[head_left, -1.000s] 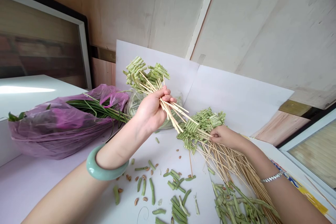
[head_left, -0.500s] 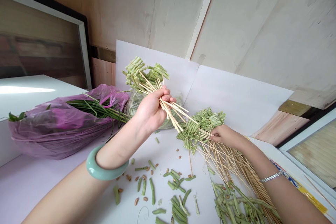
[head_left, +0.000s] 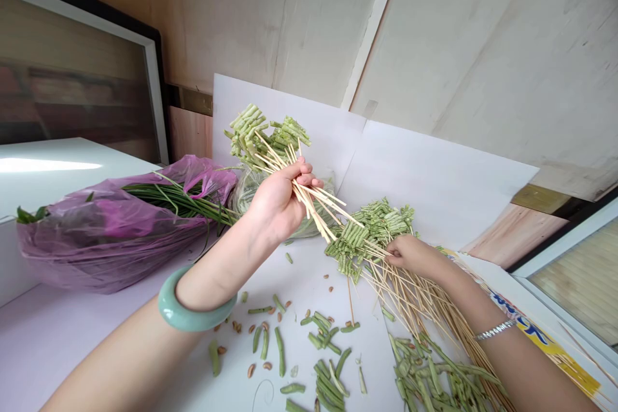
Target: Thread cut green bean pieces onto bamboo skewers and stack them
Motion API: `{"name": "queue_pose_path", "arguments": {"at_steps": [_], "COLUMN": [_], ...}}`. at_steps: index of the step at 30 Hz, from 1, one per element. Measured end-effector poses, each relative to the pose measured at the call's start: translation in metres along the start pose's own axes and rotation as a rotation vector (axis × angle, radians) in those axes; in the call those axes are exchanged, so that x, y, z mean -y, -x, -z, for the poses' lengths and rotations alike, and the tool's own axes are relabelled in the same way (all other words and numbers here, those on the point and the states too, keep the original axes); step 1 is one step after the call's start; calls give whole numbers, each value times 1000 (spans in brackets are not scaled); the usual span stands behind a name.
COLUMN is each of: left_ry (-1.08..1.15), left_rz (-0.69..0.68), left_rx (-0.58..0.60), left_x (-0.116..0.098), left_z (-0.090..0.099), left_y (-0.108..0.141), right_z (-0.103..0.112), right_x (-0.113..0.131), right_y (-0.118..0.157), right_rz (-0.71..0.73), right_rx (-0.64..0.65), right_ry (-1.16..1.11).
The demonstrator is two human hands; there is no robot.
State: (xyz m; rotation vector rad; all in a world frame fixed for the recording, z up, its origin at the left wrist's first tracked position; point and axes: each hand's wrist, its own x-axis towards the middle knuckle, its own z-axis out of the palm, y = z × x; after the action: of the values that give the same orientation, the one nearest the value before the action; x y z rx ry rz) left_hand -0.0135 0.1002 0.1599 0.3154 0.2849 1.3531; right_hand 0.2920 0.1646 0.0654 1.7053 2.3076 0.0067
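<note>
My left hand (head_left: 287, 196) is closed around a bunch of thin wooden skewers. Cut green bean pieces (head_left: 263, 135) are threaded crosswise on their far ends, held up above the table. On the right, my right hand (head_left: 408, 252) is closed on the sticks of bean skewers (head_left: 383, 222) that lie in a pile, just below their bean-covered ends. How many sticks its fingers hold is hidden. The bare sticks (head_left: 434, 302) of the pile run down toward the lower right, under my right forearm.
Loose bean pieces (head_left: 280, 351) and brown beans are scattered across the white table (head_left: 226, 386). A heap of long beans (head_left: 437, 376) lies at the front right. A purple plastic bag (head_left: 116, 238) of green stalks stands left, and a clear bag (head_left: 246, 190) lies behind my left hand.
My right hand has shifted slightly left, and its forearm has moved down and left, uncovering more of the printed yellow packaging. My left hand stays nearly still with its skewers.
</note>
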Motion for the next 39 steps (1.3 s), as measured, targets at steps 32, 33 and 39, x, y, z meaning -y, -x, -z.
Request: {"name": "queue_pose_path", "arguments": {"at_steps": [32, 33, 39], "left_ry": [-9, -16, -32], "left_rz": [-1, -1, -1], "left_rx": [10, 8, 7], "left_x": [-2, -2, -3], "left_z": [0, 0, 1], "left_y": [1, 2, 2], "right_z": [5, 5, -1], "right_x": [17, 16, 7], "right_y": [3, 3, 7], "right_rz": [-54, -49, 4], "right_rx": [-1, -7, -102], "right_ry": [-20, -36, -111]}}
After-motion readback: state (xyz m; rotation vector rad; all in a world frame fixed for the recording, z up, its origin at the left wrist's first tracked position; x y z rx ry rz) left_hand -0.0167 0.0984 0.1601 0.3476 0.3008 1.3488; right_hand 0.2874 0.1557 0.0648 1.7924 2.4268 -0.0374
